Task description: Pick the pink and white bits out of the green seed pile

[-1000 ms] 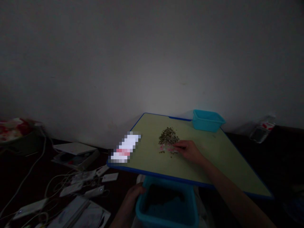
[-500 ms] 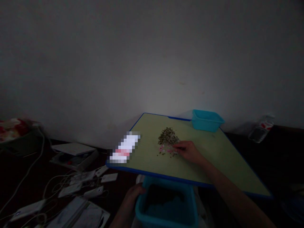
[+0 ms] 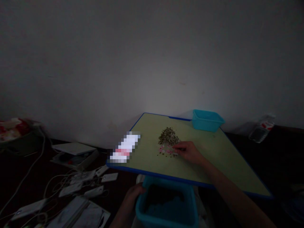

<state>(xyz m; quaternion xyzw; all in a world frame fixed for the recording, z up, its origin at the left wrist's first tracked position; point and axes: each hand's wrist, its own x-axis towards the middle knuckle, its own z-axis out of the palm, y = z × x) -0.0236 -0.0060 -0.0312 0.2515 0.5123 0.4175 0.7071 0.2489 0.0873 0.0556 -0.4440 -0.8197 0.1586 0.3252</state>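
In the head view, a heap of small dark and pale grains, like seeds point(image 3: 168, 135), lies on a pale yellow tabletop point(image 3: 147, 126) with a blue edge. At the near side of the heap, my right hand point(image 3: 190, 152) pinches a thin, see-through piece with pink marks point(image 3: 166, 148); its exact kind is unclear in the dim light. A few loose grains are scattered just in front of it. Below the table's front edge, my left hand point(image 3: 135, 191) grips the left rim of a blue plastic basin point(image 3: 193, 209). Dark material covers part of the basin's floor.
Another blue basin point(image 3: 207, 122) stands at the table's back right corner. A blurred-out bright phone-like screen point(image 3: 124, 148) is at the left edge. White cables and devices point(image 3: 80, 183) lie at lower left; a plastic bottle point(image 3: 262, 128) leans at right. A wall is behind.
Almost nothing differs. My right hand stays by the heap with the pink-marked piece, shifted very slightly at most, and my left hand keeps hold of the basin.
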